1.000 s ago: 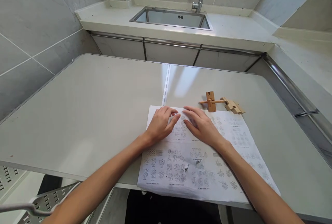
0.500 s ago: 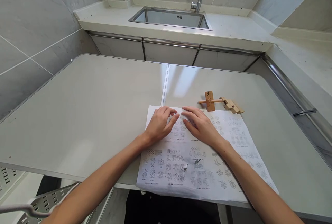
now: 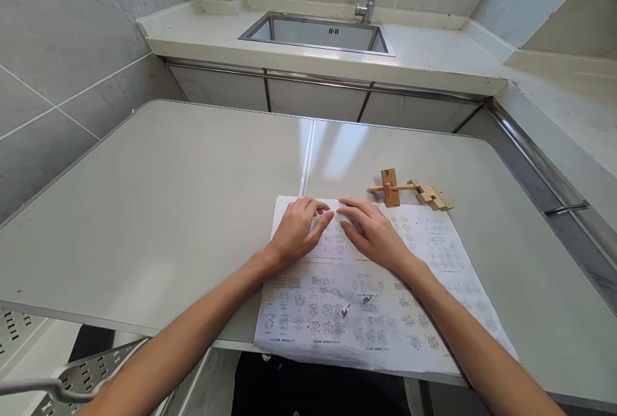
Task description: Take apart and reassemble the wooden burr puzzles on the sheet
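A large printed paper sheet covered with small line diagrams lies on the light table. My left hand rests on its upper left part, fingers loosely curved and apart, holding nothing. Facing it across a small gap, my right hand lies on the sheet with its fingers spread, also without anything in it. Just beyond the sheet's far edge is a wooden puzzle piece, a flat board with a rod through it. The rod reaches toward a cluster of interlocked wooden blocks on the right.
The white table has a seam across its middle. Behind it runs a counter with a steel sink and a faucet. A perforated chair stands at the lower left. Tiled walls close in on the left.
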Demonstrator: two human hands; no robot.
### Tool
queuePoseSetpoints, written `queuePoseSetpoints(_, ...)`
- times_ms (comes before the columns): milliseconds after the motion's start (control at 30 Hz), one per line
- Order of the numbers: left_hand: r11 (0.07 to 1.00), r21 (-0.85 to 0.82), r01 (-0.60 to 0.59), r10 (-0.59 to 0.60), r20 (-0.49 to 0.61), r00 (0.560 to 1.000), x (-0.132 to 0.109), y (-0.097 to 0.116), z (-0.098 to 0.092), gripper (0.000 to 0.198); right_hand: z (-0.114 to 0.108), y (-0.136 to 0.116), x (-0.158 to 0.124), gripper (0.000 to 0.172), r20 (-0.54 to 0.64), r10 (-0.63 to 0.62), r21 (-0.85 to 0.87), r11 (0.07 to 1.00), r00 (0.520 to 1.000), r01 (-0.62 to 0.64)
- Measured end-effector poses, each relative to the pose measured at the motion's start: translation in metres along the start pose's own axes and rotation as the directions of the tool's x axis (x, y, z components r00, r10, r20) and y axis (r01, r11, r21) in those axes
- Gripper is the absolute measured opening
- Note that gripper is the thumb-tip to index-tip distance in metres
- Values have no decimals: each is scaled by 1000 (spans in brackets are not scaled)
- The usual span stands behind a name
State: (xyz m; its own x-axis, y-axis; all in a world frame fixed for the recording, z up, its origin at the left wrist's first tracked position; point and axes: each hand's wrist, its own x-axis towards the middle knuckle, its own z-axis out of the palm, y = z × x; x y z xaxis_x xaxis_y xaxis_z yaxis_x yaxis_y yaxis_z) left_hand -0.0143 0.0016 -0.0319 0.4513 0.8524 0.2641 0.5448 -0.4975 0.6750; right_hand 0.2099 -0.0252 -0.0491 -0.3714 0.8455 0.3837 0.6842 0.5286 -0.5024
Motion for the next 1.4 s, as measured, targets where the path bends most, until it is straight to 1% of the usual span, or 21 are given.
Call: queuePoseSetpoints(1400, 1000, 8, -1, 1, 4, 1000, -1, -2, 0, 25, -1, -1, 0, 24, 4, 4, 17, 1000, 1000, -4)
